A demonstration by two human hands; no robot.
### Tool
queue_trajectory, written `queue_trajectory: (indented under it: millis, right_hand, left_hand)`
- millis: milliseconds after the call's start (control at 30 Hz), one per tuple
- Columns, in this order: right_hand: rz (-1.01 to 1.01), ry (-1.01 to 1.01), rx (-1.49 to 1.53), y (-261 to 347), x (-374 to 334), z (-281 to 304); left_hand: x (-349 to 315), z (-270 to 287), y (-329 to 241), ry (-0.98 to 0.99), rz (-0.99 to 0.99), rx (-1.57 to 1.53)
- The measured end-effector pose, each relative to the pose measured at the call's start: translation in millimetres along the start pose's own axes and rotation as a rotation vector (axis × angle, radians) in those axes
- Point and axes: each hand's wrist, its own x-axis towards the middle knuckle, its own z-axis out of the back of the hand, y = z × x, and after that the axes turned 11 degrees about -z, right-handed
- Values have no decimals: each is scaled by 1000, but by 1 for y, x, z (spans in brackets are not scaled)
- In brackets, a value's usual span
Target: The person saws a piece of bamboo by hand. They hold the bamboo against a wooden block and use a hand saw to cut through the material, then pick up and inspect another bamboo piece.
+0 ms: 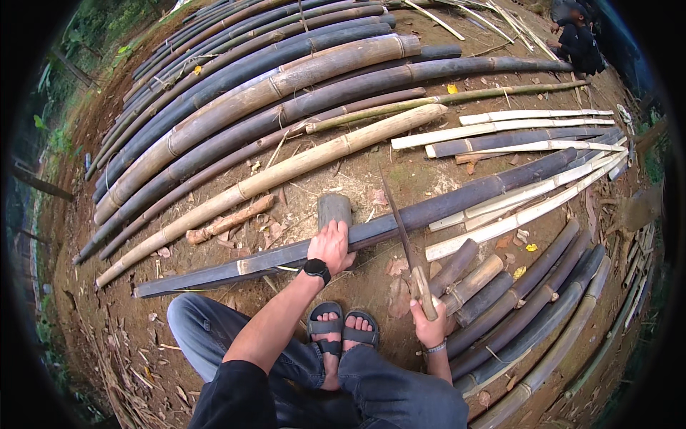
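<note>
A long dark bamboo pole [286, 255] lies slantwise before me, from lower left to upper right. My left hand [330, 247] presses down on its middle, fingers curled over the far side. Beneath it, a short grey log [334, 209] sticks out on the far side. My right hand [429, 322] is closed around the wooden handle of a hand saw [404, 239]. Its long narrow blade points away from me and crosses the pole to the right of my left hand. Whether the teeth have bitten into the pole cannot be seen.
Long bamboo poles [243, 132] lie in rows beyond. Pale split strips [529, 216] rest at the right, with dark cut lengths [529, 307] nearer me. A short brown stick [230, 219] lies left of the log. A person in dark clothes [577, 46] is at the far right.
</note>
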Motion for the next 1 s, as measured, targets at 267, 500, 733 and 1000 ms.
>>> queue_trajectory:
  millis: [267, 500, 733, 1000]
  right_hand:
    - [68, 19, -27, 1, 3, 5]
    - [3, 64, -11, 3, 47, -12]
    - [106, -15, 1, 3, 10, -7]
    - [175, 4, -69, -1, -2, 2]
  left_hand:
    - [2, 7, 5, 28, 12, -18]
    - [2, 2, 1, 74, 27, -7]
    - [2, 4, 1, 70, 13, 7]
    - [0, 10, 6, 88, 7, -10]
